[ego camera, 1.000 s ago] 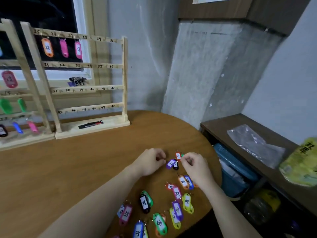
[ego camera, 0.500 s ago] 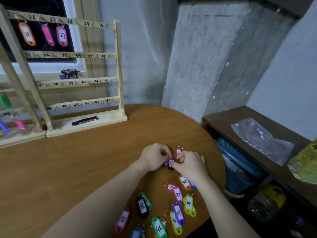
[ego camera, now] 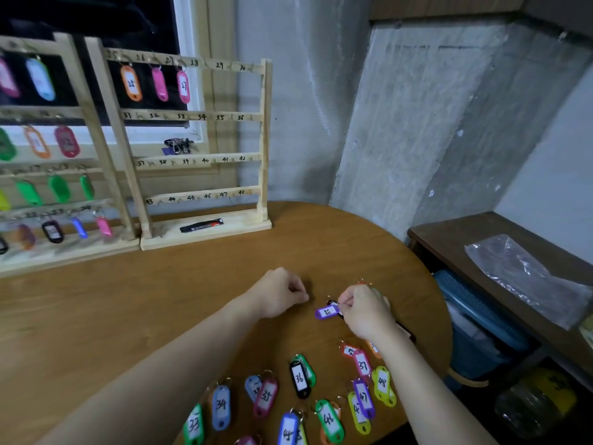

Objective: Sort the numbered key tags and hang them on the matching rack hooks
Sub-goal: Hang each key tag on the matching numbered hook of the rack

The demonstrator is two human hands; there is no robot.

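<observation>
Over a round wooden table point(ego camera: 160, 316), the right hand point(ego camera: 365, 311) pinches a purple tag point(ego camera: 326, 312) marked 28 just above the tabletop, while the left hand point(ego camera: 279, 292) rests beside it, fingers curled and empty.

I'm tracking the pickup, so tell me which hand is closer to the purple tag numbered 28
Right. The right hand pinches the purple tag 28 at its ring end. The left hand is curled on the table off to the tag's left, not touching it.
</observation>
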